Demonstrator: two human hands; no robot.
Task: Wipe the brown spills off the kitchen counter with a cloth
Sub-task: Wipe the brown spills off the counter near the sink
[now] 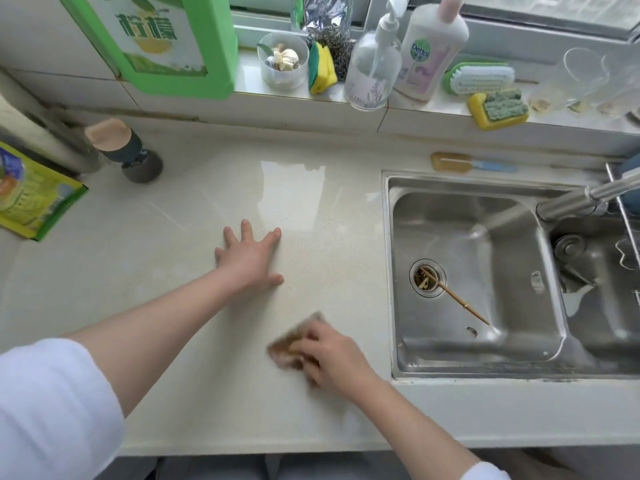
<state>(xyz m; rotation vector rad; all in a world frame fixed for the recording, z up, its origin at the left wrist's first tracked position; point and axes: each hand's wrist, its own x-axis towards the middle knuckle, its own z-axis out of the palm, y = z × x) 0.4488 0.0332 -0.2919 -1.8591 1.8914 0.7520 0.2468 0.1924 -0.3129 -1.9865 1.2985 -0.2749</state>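
Right hand grips the blurred brown cloth at six o'clock on the glossy cream stone counter; left hand rests flat, fingers spread. Press firmly, overlapping strokes toward the steel sink.

the cloth and the right hand over it are smeared by blur; the hand hides most of the cloth. the green box and tap are cut off at the edges.
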